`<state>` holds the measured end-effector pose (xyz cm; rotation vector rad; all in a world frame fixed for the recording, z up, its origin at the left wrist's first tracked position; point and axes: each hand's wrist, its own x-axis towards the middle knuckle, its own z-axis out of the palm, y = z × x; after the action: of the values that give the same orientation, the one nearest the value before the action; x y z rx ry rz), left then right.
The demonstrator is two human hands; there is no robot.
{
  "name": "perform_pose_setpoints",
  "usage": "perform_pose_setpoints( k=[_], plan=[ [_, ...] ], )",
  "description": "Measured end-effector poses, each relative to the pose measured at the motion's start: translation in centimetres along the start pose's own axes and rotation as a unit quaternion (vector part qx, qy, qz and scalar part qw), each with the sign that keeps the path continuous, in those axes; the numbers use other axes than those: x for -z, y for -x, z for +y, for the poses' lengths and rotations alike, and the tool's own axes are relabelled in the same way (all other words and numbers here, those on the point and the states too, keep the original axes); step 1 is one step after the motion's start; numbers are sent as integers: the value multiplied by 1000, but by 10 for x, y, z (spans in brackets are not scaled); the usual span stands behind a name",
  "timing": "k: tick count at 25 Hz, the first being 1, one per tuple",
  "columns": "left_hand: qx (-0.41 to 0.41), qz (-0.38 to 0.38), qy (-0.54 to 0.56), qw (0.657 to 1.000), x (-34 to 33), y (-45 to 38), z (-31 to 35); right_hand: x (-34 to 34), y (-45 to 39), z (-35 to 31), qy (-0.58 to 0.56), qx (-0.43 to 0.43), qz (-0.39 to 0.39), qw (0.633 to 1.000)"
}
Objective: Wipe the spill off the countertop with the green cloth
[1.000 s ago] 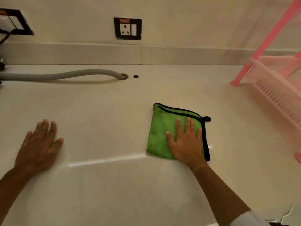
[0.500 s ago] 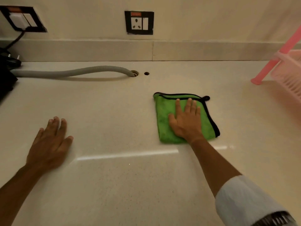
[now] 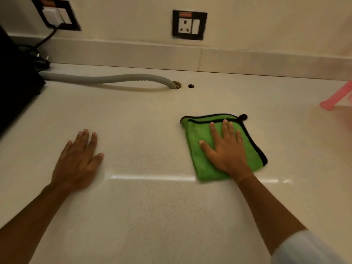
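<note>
The green cloth [image 3: 194, 149] lay folded flat on the tabletop [image 3: 148, 216], right of the middle, with its black-trimmed edges toward the wall and toward the right, and a small black hanging loop at its far right corner. The right hand [image 3: 226, 151] was spread flat on top of it, palm down, fingers [image 3: 225, 128] reaching almost to the far trim and the thumb splayed to the left; it pressed the cloth against the surface and did not pinch or bunch it. The left hand [image 3: 78, 161] rested open and flat on the bare tabletop well to the left of the cloth, holding nothing, probably as a brace.

No puddle or stain could be made out anywhere on the pale speckled surface. A bright streak ran across the tabletop just at the near edge of the cloth, but it read as a reflected light and not as liquid, and I could not tell whether any wet film lay there. So the wiping looked to be under way, with the cloth in contact and loaded by the palm; whether the spill was already gone or sat hidden under the cloth could not be judged.

Farther out, a grey corrugated hose [image 3: 114, 79] lay along the back and dipped into a hole in the tabletop, with a smaller hole beside it. A wall socket [image 3: 189, 25] sat above, and a pink rack leg [image 3: 331, 102] showed at the right edge.
</note>
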<state>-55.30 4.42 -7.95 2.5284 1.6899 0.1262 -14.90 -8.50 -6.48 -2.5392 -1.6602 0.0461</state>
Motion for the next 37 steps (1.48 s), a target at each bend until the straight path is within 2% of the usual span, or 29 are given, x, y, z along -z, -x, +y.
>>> perform_pose_setpoints(
  k=[1,4,5,6,7,10,12,13,16,17,19,21,23,24,25,26,28,30,31,32,34,36,37],
  plan=[
    [5,0,-4,1000,2,1,2,-2,4,4,8,-15,8,1000],
    [14,-11,-12,1000,6,2,10,3,-17,-5,-21,-189,6,982],
    [18,-10,-11,1000,7,3,11,7,-26,-19,-37,-218,-7,975],
    [18,-10,-10,1000,8,3,13,9,-31,-35,-41,-206,-19,978],
    [17,-10,-9,1000,9,3,15,9,-30,-51,-34,-152,-23,988],
    [15,-16,4,1000,12,5,15,-4,10,-81,-13,83,-2,996],
    [13,-19,9,1000,14,6,16,-9,33,-77,-13,112,8,994],
    [13,-19,7,1000,14,5,17,-9,31,-74,-8,78,6,997],
    [14,-20,8,1000,13,6,17,-5,-6,-97,-17,-93,-10,995],
    [16,-19,10,1000,13,6,17,-4,-23,-115,-28,-117,-18,993],
    [18,-14,8,1000,13,5,17,-5,-44,-157,-26,-56,-35,997],
    [14,-9,4,1000,12,5,19,-8,-41,-188,-11,84,-45,995],
    [11,0,11,1000,10,4,17,-14,-18,-191,-7,191,-40,981],
    [8,3,13,1000,10,3,15,-18,-6,-181,-13,209,-26,978],
    [4,4,11,1000,9,2,14,-20,2,-164,-19,192,-11,981],
    [2,5,6,1000,8,2,13,-21,3,-145,-19,140,3,990],
    [1,6,10,1000,7,3,11,-16,-15,-114,-16,-20,1,1000],
    [3,-1,18,1000,7,3,12,-3,-48,-99,-36,-151,-23,988],
    [4,-5,19,1000,8,3,13,2,-64,-99,-42,-174,-35,983],
    [5,-8,19,1000,8,3,13,5,-74,-104,-40,-159,-45,985],
    [4,-9,13,1000,9,2,14,2,-74,-120,-23,-44,-53,997],
    [3,-10,10,1000,9,2,13,-8,-43,-128,-18,72,-44,996],
    [5,-10,12,1000,9,3,13,-12,-21,-126,-19,93,-30,995]
  ],
)
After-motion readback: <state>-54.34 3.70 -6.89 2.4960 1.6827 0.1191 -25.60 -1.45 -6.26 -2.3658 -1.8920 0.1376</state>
